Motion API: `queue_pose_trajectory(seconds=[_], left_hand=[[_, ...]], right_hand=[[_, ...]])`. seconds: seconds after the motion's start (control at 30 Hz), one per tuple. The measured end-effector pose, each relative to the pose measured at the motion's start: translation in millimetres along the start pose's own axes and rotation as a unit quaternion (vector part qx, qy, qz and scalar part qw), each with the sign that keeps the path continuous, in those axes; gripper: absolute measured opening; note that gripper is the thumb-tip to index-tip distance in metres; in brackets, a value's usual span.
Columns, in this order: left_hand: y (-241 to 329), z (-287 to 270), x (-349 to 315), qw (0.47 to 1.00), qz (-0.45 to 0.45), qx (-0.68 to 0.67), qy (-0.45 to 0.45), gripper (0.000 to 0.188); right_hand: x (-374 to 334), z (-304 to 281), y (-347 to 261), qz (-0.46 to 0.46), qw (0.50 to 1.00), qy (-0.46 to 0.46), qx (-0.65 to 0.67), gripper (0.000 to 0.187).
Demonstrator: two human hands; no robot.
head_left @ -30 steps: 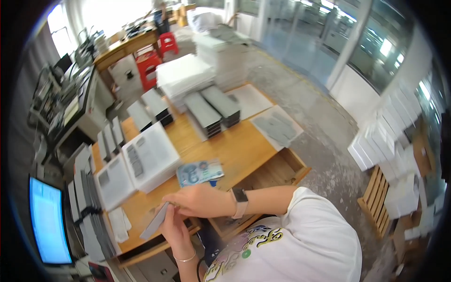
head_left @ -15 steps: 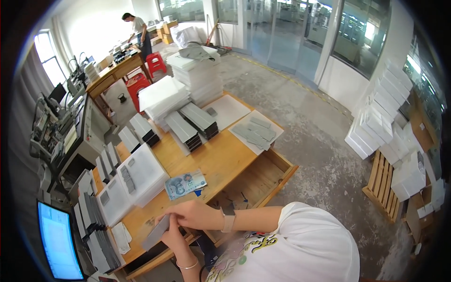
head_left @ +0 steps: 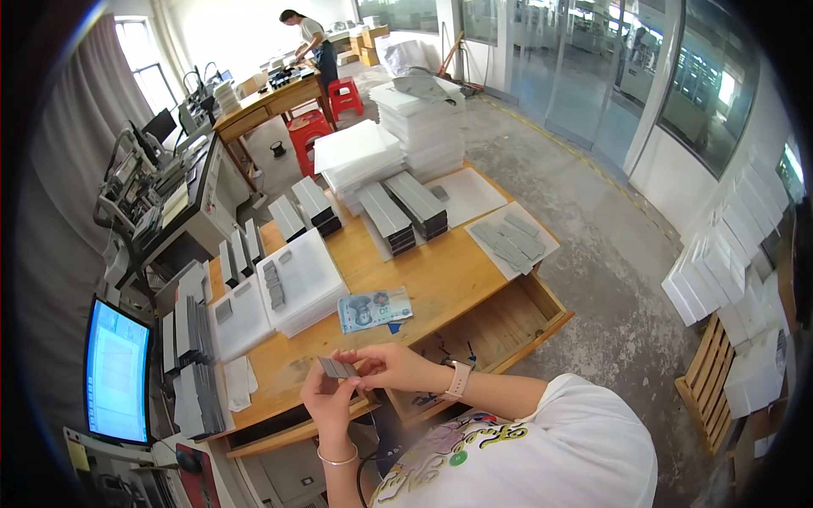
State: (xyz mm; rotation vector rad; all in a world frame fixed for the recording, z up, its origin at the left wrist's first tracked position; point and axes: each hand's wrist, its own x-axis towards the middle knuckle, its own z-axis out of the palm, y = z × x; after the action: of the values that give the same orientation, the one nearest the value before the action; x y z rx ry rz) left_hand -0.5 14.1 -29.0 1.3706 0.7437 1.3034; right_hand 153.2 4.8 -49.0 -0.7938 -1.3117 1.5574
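Above the near edge of the wooden desk (head_left: 440,275), several small flat grey pieces (head_left: 338,367) are held side by side between my hands. My left hand (head_left: 323,405), with a bracelet on its wrist, grips them between thumb and fingers. From the right, my right hand (head_left: 395,369), wearing a pale watch, pinches their other end. Whether the pieces are joined is too small to tell. Just beyond my hands lies a blue-grey printed sheet like a banknote (head_left: 373,311), with a small blue scrap (head_left: 395,328) beside it.
A drawer (head_left: 542,315) stands pulled out at the right. White tray stacks (head_left: 309,296) and grey strip stacks (head_left: 385,216) cover much of the desk. Loose grey plates (head_left: 508,241) lie at the far right corner. A lit monitor (head_left: 117,372) is at left; a person (head_left: 312,42) works far off.
My view has swung left and down, so the scene sits further right. The single long grey plate seen before now appears as several small pieces, and my hands have opened wider around them.
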Motion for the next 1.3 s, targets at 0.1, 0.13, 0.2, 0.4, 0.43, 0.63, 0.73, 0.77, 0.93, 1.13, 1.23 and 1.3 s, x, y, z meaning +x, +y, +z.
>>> queue_pose_trajectory(seconds=[0.1, 0.13, 0.2, 0.4, 0.43, 0.63, 0.73, 0.77, 0.93, 1.13, 1.23, 1.3], left_hand=[[-3, -1, 1, 1.000, -0.012, -0.003, -0.010, 0.045], [-4, -2, 1, 1.000, -0.016, -0.003, -0.019, 0.047], [-6, -2, 1, 1.000, -0.021, -0.018, -0.012, 0.049], [-13, 0, -1, 0.998, 0.020, -0.056, 0.003, 0.051], [-13, 1, -2, 0.998, 0.030, -0.054, 0.013, 0.050], [-26, -1, -9, 0.991, -0.057, 0.051, 0.106, 0.034], [-21, 9, -3, 0.984, -0.071, 0.053, 0.153, 0.025], [-25, 6, -3, 0.983, -0.091, 0.021, 0.157, 0.024], [-11, 8, -4, 0.970, -0.099, -0.113, 0.193, 0.018], [-1, -4, -14, 0.960, -0.126, -0.215, 0.125, 0.022], [3, -2, -17, 0.947, -0.134, -0.259, 0.133, 0.022], [6, -2, -19, 0.934, -0.150, -0.288, 0.151, 0.018]], right_hand=[[-4, -2, -8, 0.008, 0.999, 0.002, -0.034, 0.046], [-3, -1, -6, 0.010, 0.999, 0.000, -0.034, 0.046], [-2, -1, -2, -0.039, 0.998, 0.027, -0.042, 0.037], [-7, -1, -11, -0.092, 0.969, 0.072, -0.217, 0.035], [-8, -2, -12, -0.091, 0.970, 0.070, -0.216, 0.035], [-2, 4, -18, -0.198, 0.868, 0.121, -0.440, 0.033], [4, 2, -13, -0.260, 0.815, 0.134, -0.500, 0.029], [5, 2, -14, -0.276, 0.808, 0.135, -0.502, 0.030], [5, 15, -34, -0.102, 0.963, 0.126, -0.217, 0.034], [11, 10, -21, 0.040, 0.994, 0.069, 0.079, 0.017], [10, 13, -20, 0.068, 0.993, 0.058, 0.082, 0.014], [10, 15, -20, 0.076, 0.993, 0.056, 0.075, 0.013]])
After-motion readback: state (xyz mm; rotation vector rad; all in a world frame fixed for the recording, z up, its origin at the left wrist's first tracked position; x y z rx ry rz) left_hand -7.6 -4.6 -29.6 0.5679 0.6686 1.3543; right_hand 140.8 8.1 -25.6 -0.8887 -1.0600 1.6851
